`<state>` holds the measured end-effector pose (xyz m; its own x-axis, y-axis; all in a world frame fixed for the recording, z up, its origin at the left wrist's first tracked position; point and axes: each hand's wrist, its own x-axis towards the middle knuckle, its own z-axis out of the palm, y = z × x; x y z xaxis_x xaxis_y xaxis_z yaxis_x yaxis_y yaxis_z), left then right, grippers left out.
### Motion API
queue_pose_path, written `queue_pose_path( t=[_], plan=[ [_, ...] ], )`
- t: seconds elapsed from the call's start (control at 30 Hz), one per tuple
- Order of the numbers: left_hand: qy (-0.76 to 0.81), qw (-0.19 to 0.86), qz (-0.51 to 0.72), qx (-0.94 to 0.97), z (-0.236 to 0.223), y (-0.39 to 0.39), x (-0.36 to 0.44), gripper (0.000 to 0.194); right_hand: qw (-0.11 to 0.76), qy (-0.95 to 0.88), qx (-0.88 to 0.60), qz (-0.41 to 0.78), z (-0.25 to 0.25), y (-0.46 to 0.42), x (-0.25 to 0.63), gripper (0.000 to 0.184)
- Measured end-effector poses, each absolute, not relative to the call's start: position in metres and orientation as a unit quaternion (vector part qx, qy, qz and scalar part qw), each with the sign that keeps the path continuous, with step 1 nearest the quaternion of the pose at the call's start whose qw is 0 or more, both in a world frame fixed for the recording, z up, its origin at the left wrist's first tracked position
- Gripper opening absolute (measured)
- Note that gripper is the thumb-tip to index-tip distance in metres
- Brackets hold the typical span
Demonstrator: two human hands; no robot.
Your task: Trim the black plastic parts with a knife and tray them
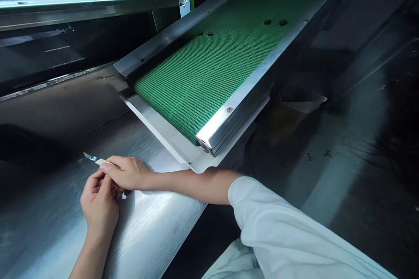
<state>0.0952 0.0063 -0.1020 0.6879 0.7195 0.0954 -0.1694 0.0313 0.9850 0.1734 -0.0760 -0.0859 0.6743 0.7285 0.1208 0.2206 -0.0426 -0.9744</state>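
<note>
My right hand (128, 173) is wrapped round the pale yellow handle of a small craft knife (101, 162). Its metal blade points up and to the left, away from the fingers. My left hand (100, 202) is just below, fingers curled and pinched together against the right hand. Whatever sits between the left fingertips is hidden. A tiny white bit (123, 196) shows under the right hand. Both hands are over a brushed metal table (153, 222), and the right forearm crosses just in front of the conveyor's lower lip.
A green textured conveyor belt (196, 83) slopes up and away between metal side rails (225, 113). Several small dark round pieces (267, 22) lie on it. A metal ledge (98, 13) runs along the upper left. Dark floor (294, 174) lies to the right, with two small dark marks.
</note>
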Motion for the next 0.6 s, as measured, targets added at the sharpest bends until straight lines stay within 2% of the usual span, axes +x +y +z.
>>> queue_pose_path(
  t=[0.6],
  plan=[
    [0.23, 0.679, 0.322, 0.618, -0.1034, 0.0091, 0.0942, 0.045, 0.601, -0.338, -0.692, 0.215, -0.0838, -0.0771, 0.172, 0.026]
  ],
)
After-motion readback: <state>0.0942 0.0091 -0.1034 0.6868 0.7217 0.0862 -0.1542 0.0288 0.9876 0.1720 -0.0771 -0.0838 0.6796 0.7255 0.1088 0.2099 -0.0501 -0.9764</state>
